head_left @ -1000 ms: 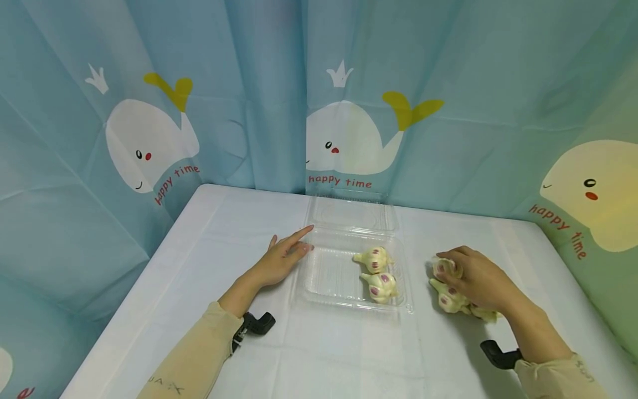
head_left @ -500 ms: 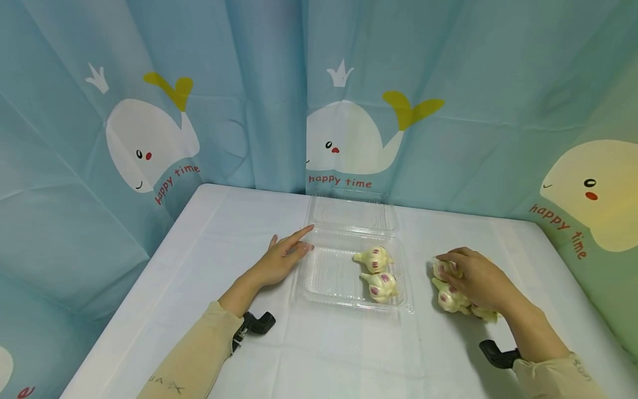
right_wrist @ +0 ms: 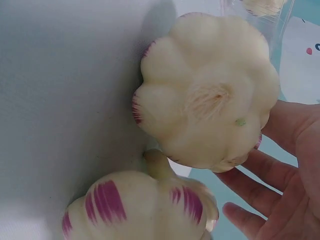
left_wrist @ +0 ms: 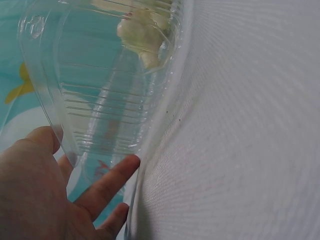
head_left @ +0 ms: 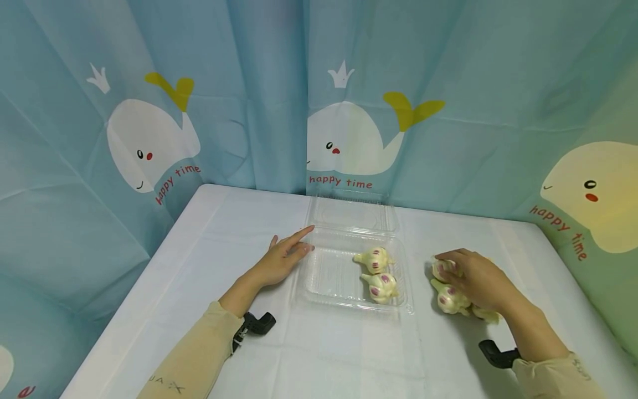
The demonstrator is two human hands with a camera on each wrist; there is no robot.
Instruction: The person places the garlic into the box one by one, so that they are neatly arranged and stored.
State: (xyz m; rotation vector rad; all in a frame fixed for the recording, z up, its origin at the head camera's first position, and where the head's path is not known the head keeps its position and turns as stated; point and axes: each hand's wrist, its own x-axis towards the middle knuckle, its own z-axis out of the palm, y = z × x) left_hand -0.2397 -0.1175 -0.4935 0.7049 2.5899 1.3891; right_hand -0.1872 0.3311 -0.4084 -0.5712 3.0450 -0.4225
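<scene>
R hand grips 1 garlic, curled round it; L hand, fingers apart, touches box.

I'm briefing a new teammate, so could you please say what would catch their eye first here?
Probably the whales printed on the blue curtain behind the table. Next, the open clear box, with two garlic bulbs at its right side and the left hand at its left edge. To its right, the right hand grips another bulb.
</scene>
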